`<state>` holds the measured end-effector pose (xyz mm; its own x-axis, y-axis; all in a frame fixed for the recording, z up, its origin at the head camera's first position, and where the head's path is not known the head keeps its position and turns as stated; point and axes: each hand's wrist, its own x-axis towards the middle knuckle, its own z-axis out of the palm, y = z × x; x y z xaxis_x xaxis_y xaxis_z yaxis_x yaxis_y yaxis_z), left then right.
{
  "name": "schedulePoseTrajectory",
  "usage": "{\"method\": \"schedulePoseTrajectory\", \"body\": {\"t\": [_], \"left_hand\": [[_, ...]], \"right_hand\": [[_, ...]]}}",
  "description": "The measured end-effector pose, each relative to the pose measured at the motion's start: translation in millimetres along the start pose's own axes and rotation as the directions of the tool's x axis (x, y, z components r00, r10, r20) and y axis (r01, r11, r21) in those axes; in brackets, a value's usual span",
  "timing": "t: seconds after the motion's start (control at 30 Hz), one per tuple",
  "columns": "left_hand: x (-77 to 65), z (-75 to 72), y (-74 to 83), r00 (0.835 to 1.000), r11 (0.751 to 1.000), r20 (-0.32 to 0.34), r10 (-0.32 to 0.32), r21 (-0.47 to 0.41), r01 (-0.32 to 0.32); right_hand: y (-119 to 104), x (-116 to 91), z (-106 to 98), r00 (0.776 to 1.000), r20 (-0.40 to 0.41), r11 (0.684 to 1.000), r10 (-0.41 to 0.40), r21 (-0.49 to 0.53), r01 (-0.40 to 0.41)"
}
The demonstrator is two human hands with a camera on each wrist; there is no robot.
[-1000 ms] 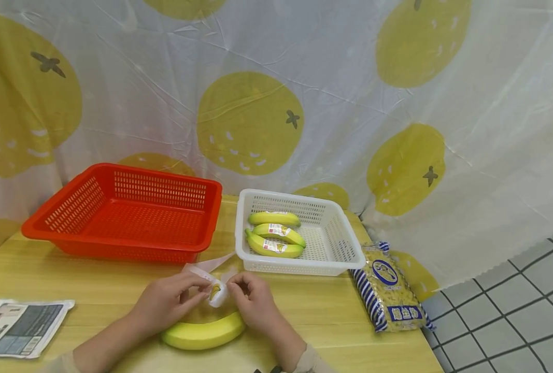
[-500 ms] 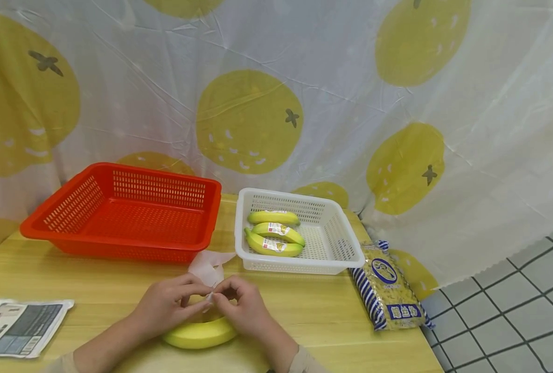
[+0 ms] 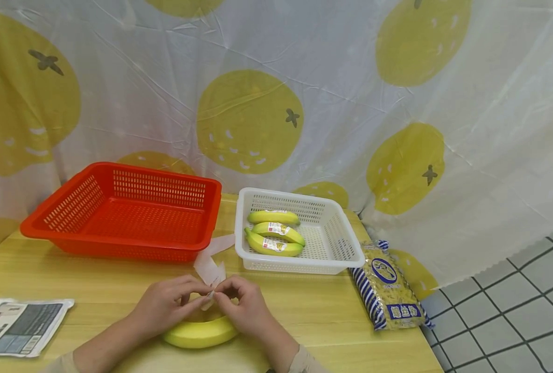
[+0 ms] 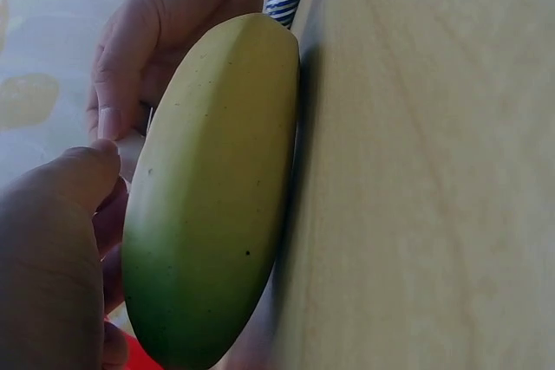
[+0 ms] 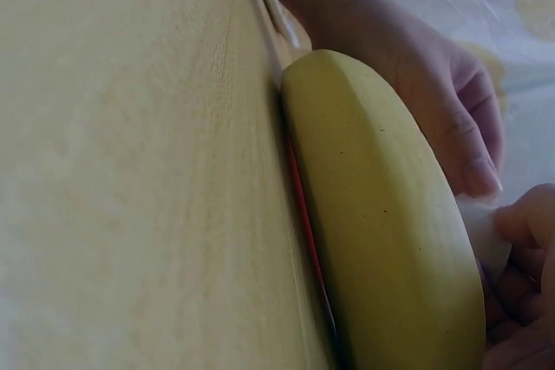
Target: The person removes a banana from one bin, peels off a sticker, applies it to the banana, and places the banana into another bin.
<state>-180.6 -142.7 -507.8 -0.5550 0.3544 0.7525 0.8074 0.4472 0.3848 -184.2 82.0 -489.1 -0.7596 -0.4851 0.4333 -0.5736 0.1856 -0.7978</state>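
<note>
A white strip of labels (image 3: 208,267) trails across the table toward the white basket, and both hands have hold of its near end. My left hand (image 3: 166,299) pinches it between thumb and forefinger. From the other side my right hand (image 3: 247,306) pinches the same piece, fingertips close to the left ones. In the right wrist view a white bit of label (image 5: 484,236) shows between the two hands. Just below them a yellow banana (image 3: 200,335) lies on the table, greenish at one end in the left wrist view; no label shows on it.
A white basket (image 3: 346,238) at the back holds three labelled bananas (image 3: 276,247). Left of it stands a red basket (image 3: 131,248). A yellow packet with striped ends (image 3: 390,290) lies at the table's right edge, and a flat printed packet (image 3: 22,327) at the left.
The fingertips have come together as my right hand moved left, and the banana-printed label between them has turned out of sight. The strip behind has shifted and twisted. The banana stays put.
</note>
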Motion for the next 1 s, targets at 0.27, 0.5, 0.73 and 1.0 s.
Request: {"method": "schedulePoseTrajectory", "body": {"t": [0.27, 0.5, 0.73, 1.0], "left_hand": [[0.7, 0.4, -1.9, 0.999, 0.999, -0.013, 0.034, -0.009, -0.034], [0.7, 1.0, -3.4, 0.999, 0.999, -0.021, 0.044, -0.008, -0.044], [0.4, 1.3, -3.3, 0.998, 0.999, -0.032, 0.047, -0.007, -0.047], [-1.1, 1.0, -3.4, 1.000, 1.000, -0.019, 0.011, 0.005, -0.011]], "right_hand": [[1.8, -0.1, -0.6, 1.000, 0.018, 1.000, -0.021, 0.002, 0.021], [1.5, -0.5, -0.8, 1.000, 0.017, 0.999, 0.013, -0.030, -0.012], [1.3, -1.2, -0.8, 1.000, 0.011, 0.998, 0.027, -0.052, -0.026], [5.5, -1.6, -0.5, 0.999, -0.002, 0.988, -0.035, -0.148, 0.034]]}}
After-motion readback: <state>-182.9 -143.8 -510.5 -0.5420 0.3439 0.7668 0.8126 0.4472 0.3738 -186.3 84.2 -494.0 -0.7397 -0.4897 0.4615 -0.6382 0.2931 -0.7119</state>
